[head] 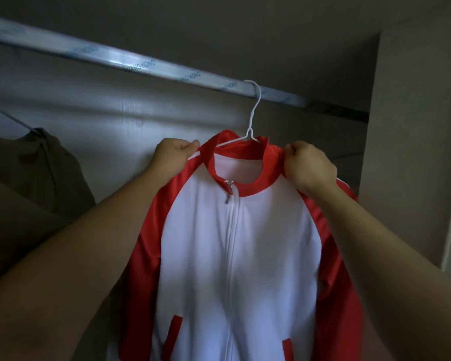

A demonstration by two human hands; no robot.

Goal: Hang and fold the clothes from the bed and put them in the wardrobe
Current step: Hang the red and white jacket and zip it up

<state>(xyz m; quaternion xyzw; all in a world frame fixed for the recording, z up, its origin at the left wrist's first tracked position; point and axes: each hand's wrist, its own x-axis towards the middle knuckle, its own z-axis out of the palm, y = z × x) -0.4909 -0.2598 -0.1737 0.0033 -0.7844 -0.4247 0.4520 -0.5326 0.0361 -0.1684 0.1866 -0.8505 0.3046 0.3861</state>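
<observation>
1. The left hand (172,155) has its fingers curled, pinching the red shoulder cloth of the jacket (232,243) just beside the collar (270,162).
2. The right hand (310,168) is balled tight on the opposite shoulder, gripping the cloth there, also right beside the collar.
3. The jacket hangs between the two hands with its front to the camera. It has a white body, red sleeves, a red stand-up collar and red-edged pockets low down.
4. Its zip is closed up to the chest, and the metal pull (229,191) dangles just below the collar.
5. A white wire hanger (250,121) sits inside the collar, with its hook over the rail (141,62).
6. The rail slants across the top of the wardrobe (406,126). It is wrapped in clear film with repeated blue print. "HONG" is readable after a word ending in "ANG", and the remaining letters are blurred.
7. At far left, a second hanger (8,118) on the same rail carries an olive garment (37,165), well apart from the jacket.
</observation>
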